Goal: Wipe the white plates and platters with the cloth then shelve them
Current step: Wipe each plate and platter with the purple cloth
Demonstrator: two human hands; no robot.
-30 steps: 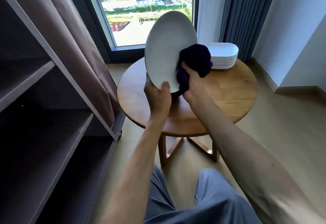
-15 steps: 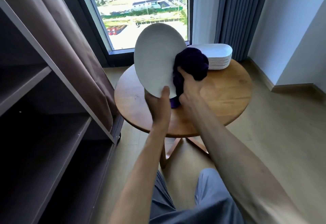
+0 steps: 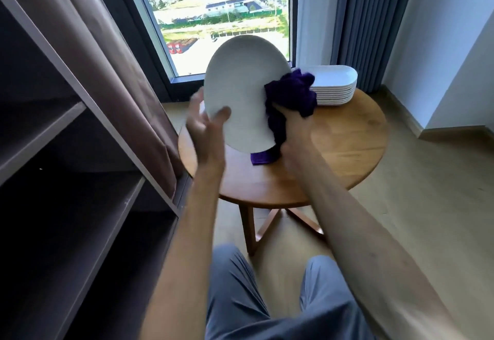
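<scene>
I hold a white oval platter (image 3: 244, 91) nearly upright above the round wooden table (image 3: 344, 147). My left hand (image 3: 207, 131) grips its lower left rim, thumb on the front face and fingers behind; the hand is blurred. My right hand (image 3: 292, 139) holds a bunched dark purple cloth (image 3: 291, 96) against the platter's right edge, with a cloth end hanging below the platter. A stack of several white platters (image 3: 334, 88) sits at the table's far side.
A dark brown shelf unit (image 3: 66, 179) with open shelves and a drawn-back brown curtain (image 3: 107, 59) stands at the left. A window (image 3: 213, 13) and grey curtains are behind the table. My knees (image 3: 267, 299) are at the bottom, over wooden floor.
My left hand has slid from the platter's bottom edge round to its lower left rim. The cloth has shifted to the platter's right edge. The platter sits lower in view.
</scene>
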